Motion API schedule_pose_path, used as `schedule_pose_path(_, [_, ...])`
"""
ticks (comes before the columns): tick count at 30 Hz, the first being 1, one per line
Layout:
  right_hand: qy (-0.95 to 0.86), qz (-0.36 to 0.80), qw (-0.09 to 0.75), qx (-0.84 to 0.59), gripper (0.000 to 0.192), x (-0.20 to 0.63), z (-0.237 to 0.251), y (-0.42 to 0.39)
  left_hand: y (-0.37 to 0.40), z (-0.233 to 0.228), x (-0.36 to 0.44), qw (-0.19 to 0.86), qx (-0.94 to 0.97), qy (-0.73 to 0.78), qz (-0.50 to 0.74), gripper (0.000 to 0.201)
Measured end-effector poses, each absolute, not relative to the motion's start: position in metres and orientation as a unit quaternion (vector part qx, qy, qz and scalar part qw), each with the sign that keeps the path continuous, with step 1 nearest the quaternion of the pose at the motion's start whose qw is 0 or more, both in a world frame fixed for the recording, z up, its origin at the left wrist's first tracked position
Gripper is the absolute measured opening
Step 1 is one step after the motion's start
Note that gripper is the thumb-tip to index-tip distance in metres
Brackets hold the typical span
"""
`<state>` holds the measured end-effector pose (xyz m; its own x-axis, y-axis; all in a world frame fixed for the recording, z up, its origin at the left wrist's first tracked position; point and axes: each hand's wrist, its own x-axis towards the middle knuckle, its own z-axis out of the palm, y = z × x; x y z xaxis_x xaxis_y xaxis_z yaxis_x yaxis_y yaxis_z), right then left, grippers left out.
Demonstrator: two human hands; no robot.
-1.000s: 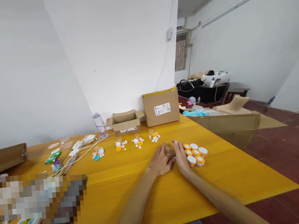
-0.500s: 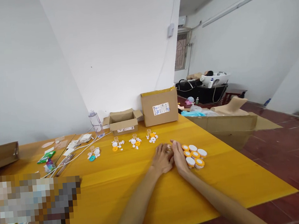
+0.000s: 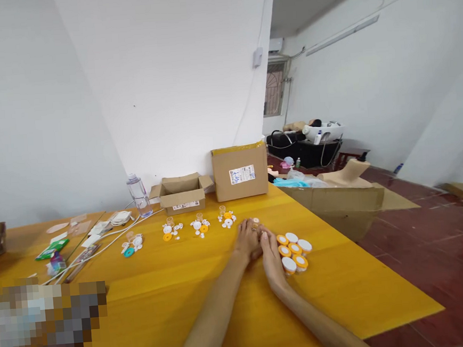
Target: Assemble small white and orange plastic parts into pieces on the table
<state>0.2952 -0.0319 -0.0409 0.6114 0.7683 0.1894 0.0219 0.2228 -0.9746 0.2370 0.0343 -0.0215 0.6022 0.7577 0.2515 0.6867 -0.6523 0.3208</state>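
Observation:
My left hand [image 3: 247, 242] and my right hand [image 3: 270, 257] lie side by side on the yellow table [image 3: 185, 300], their fingertips meeting at a small orange and white piece [image 3: 255, 221]. Whether either hand grips it is hidden by the fingers. Right beside my right hand is a cluster of round orange and white caps [image 3: 293, 250]. To the left of my hands are small sets of white, orange and clear parts [image 3: 227, 218], [image 3: 199, 226], [image 3: 169, 229], and one with a teal ring [image 3: 131, 245].
At the table's far edge stand a closed cardboard box [image 3: 240, 171], an open low box [image 3: 180, 191] and a clear water bottle [image 3: 137, 188]. White cables and small packets [image 3: 100, 234] lie at far left. A large flattened carton [image 3: 349, 199] is off the table's right side.
Both hands have slid a little farther from me with their fingertips closing together. The view has shifted, so everything sits lower and more to the left in frame.

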Motion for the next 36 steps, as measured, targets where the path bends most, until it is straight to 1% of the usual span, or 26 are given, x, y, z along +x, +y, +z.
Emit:
schedule_pose_path(6, [-0.383,0.298,0.667,-0.565,0.067,0.296,-0.037,-0.059,0.053,-0.028,0.267,0.09,0.844,0.47,0.241,0.04])
schedule_pose_path(13, [-0.385,0.323,0.638,-0.583,0.072,0.299,-0.044,-0.071,0.073,-0.024,0.29,0.114,0.798,0.536,0.251,0.045])
schedule_pose_path(21, [-0.375,0.359,0.636,-0.57,0.066,0.294,-0.045,-0.071,0.089,-0.019,0.299,0.111,0.766,0.57,0.277,0.041])
schedule_pose_path(26, [-0.38,0.363,0.633,-0.569,0.064,0.293,-0.044,-0.072,0.096,-0.014,0.301,0.121,0.752,0.577,0.294,0.038])
schedule_pose_path(31, [-0.367,0.369,0.639,-0.567,0.067,0.292,-0.043,-0.071,0.104,-0.017,0.302,0.148,0.739,0.577,0.314,0.033])
schedule_pose_path(36, [-0.364,0.367,0.633,-0.577,0.066,0.291,-0.042,-0.07,0.11,-0.017,0.302,0.196,0.717,0.541,0.393,0.035])
